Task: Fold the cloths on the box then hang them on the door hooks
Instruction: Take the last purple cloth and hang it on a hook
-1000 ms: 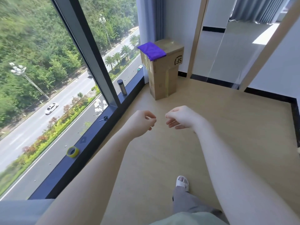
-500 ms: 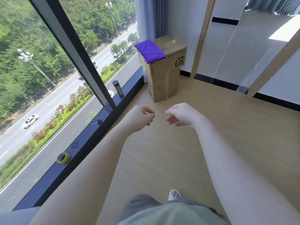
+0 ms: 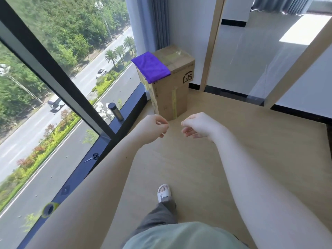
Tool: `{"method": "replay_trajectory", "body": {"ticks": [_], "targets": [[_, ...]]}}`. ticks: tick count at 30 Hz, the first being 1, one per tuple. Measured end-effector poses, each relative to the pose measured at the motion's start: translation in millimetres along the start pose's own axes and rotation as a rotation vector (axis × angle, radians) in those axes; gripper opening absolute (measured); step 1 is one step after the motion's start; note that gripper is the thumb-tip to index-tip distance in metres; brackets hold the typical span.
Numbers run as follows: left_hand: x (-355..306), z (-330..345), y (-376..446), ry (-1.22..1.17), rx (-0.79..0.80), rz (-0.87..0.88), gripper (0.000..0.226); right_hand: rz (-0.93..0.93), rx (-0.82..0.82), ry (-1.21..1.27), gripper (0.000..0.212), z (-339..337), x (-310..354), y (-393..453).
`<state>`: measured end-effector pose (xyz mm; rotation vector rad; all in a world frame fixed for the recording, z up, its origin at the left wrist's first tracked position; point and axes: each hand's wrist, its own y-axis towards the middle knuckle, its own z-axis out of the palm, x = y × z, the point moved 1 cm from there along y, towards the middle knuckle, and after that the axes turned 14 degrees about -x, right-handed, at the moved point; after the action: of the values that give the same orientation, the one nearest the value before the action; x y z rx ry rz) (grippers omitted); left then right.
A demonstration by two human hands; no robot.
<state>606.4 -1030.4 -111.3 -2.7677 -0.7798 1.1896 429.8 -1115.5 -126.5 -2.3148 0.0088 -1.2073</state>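
item: purple cloth (image 3: 151, 67), folded flat, lying on the left part of the top of an upright cardboard box (image 3: 172, 90) that stands on the wood floor (image 3: 233, 141) in the corner by the window, one edge drooping over the box's front. left hand (image 3: 152, 129) and right hand (image 3: 198, 125): both held out in front near each other, well short of the box, fingers curled in, holding nothing. window sill (image 3: 129, 108): dark cylindrical flask (image 3: 115, 111), scissors (image 3: 92, 157), tape roll (image 3: 48, 209).
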Motion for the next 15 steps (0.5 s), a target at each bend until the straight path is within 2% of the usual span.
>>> {"method": "replay_trajectory", "body": {"ticks": [9, 15], "targets": [[-2.2, -45.9, 129.0, 0.008, 0.059, 0.061, 0.008, 0.023, -0.079, 0.048, 0.019, 14.5, 81.4, 93.3], [1.2, -66.9, 183.6, -0.006, 0.091, 0.094, 0.011, 0.030, -0.094, 0.042, 0.019, 27.0, 113.4, 134.7]]}}
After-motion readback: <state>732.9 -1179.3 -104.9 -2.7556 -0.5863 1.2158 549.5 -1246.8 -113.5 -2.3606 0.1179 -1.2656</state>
